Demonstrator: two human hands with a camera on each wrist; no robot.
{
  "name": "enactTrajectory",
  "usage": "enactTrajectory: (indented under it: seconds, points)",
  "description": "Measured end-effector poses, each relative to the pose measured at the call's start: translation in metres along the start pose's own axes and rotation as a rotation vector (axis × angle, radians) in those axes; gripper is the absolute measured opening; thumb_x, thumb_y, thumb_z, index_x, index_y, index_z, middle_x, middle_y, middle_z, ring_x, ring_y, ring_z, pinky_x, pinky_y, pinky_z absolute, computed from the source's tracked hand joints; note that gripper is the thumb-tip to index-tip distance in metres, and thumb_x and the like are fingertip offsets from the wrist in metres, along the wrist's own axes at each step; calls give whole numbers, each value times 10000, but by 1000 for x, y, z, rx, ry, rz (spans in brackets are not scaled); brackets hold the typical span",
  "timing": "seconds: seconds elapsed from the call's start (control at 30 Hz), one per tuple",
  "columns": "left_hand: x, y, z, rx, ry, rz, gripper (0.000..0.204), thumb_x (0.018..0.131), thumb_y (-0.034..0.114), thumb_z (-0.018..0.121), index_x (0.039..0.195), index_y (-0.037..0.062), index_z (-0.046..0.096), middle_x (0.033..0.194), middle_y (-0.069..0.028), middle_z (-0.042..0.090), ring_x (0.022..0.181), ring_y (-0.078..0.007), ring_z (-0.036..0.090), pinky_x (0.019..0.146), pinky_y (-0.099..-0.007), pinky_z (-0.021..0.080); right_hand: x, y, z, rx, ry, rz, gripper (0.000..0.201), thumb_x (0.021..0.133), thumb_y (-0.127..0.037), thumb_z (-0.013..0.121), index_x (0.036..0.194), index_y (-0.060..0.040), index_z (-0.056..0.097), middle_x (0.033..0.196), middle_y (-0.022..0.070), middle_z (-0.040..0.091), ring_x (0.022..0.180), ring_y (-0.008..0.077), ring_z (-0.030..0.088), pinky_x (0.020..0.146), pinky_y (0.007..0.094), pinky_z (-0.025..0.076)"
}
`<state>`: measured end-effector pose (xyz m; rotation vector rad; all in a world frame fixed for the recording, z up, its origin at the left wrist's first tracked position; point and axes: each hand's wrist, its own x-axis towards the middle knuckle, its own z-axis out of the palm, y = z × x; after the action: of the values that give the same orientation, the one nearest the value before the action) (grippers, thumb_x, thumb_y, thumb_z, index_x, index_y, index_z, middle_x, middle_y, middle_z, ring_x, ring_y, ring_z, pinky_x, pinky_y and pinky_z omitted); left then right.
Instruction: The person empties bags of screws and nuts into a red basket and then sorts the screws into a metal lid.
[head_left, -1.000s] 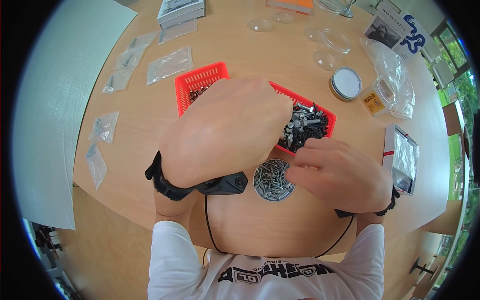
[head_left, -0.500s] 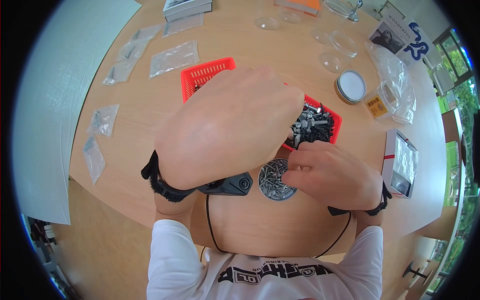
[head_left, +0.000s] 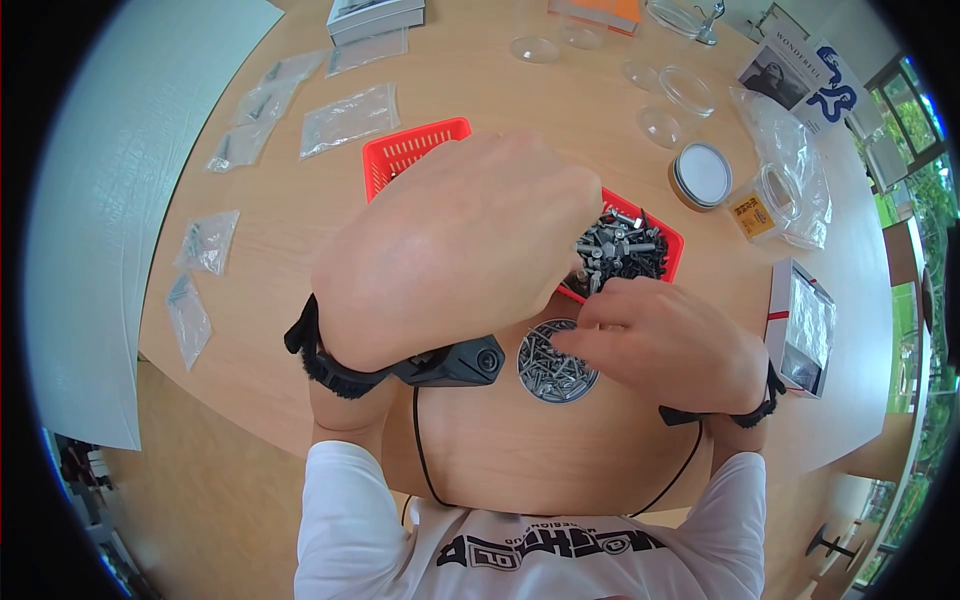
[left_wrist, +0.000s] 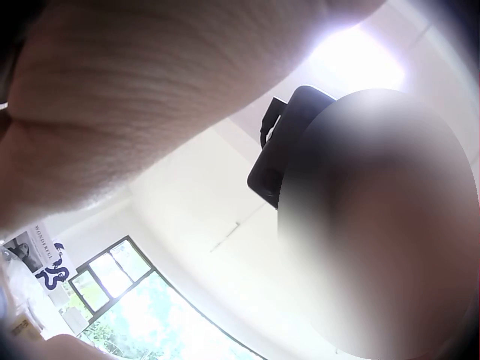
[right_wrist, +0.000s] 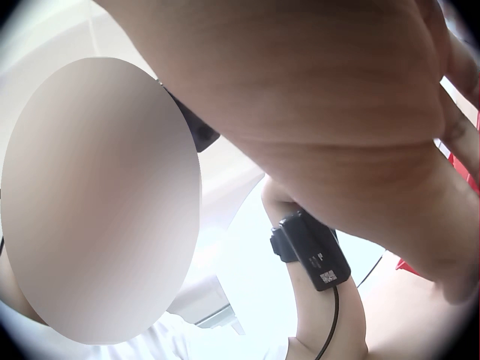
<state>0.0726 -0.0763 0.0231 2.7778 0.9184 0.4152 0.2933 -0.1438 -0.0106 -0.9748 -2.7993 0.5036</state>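
Observation:
A round dish of small silver screws (head_left: 556, 374) stands before me in the head view. My right hand (head_left: 680, 345) is over its right rim, fingers bent and the thumb reaching over the screws; whether it pinches one I cannot tell. My left hand (head_left: 455, 250) arches over red baskets, its back toward the head camera and its fingers hidden beneath. Beside it shows a red basket (head_left: 677, 262) of black and silver bolts (head_left: 625, 250). Another red basket (head_left: 415, 148) is partly covered by the left hand. The wrist views show mostly palm and forearm.
Small clear bags (head_left: 350, 120) lie along the left side. A round white-lidded tin (head_left: 701, 176), a clear tub with a yellow label (head_left: 755, 212) and an open box (head_left: 800, 325) stand at right. Clear glass dishes (head_left: 688, 88) sit at the back.
The head view has shifted slightly since the first frame. My right thumb has moved a little left over the screws. My left hand has stayed over the baskets, with only a small shift.

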Motion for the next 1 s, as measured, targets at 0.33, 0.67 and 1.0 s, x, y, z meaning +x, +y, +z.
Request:
enactTrajectory:
  seconds: [0.33, 0.67, 1.0]
  points:
    - [25, -16, 17, -95, -46, -94, 208, 806, 122, 715, 997, 42, 733, 888, -120, 679, 953, -325, 620, 860, -402, 497, -13, 56, -50, 3, 376, 196, 183, 840, -56, 664, 1018, -32, 694, 930, 153, 651, 866, 367, 618, 772, 421, 500]
    - [66, -35, 75, -1, -103, -100, 181, 823, 81, 705, 993, 39, 749, 1008, -136, 657, 994, -330, 634, 850, -414, 507, 11, 101, -3, -4, 268, 239, 181, 852, -79, 642, 1003, -18, 722, 1083, 136, 646, 1083, 336, 590, 945, 418, 474]
    - [71, -46, 84, -20, -83, -49, 148, 802, 33, 689, 935, 28, 755, 970, -145, 668, 974, -332, 640, 820, -415, 514, 15, 104, -1, 57, 248, 224, 159, 849, -60, 626, 966, -7, 719, 1046, 154, 647, 1028, 342, 612, 922, 412, 488]
